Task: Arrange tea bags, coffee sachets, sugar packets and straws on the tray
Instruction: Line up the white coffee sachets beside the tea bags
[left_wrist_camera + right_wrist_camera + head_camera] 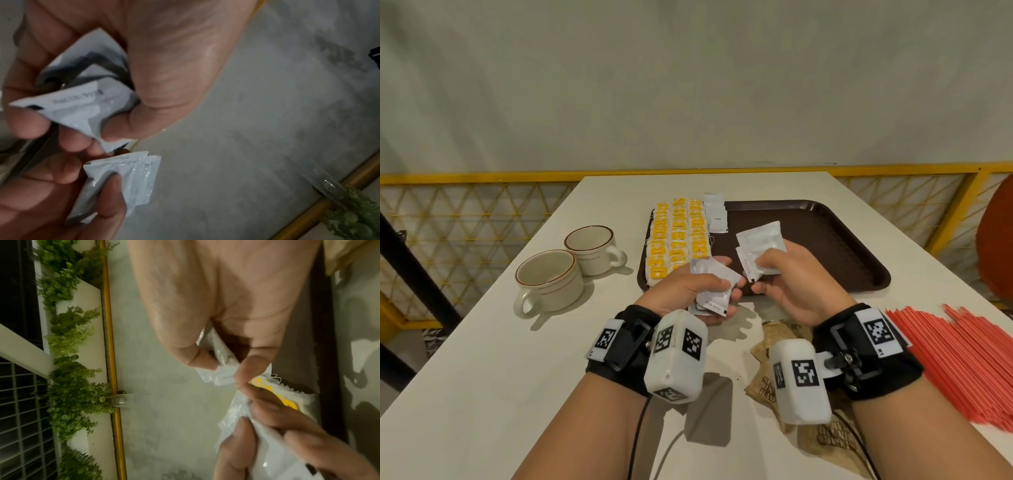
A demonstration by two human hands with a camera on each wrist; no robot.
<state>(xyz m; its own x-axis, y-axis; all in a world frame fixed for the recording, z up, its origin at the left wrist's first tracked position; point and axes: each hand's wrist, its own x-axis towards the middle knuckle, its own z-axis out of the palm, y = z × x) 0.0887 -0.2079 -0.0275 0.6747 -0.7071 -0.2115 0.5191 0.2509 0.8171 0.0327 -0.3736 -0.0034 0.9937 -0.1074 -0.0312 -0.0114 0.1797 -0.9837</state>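
Note:
My left hand (pixel 697 291) grips a small stack of white coffee sachets (pixel 714 287) just above the near rim of the dark brown tray (pixel 825 240). Close beside it, my right hand (pixel 784 274) pinches a fan of several white sachets (pixel 760 246) between thumb and fingers. The left wrist view shows the left hand's sachets (pixel 82 105) above the right hand's sachets (pixel 127 178). Rows of yellow-labelled tea bags (pixel 678 236) fill the tray's left side, with several white sachets (pixel 715 212) laid beside them at the back.
Two cream cups (pixel 571 270) stand left of the tray. A pile of red straws (pixel 962 363) lies at the right table edge. Brown sugar packets (pixel 784 342) lie under my right wrist. An orange chair (pixel 996 246) stands at the right.

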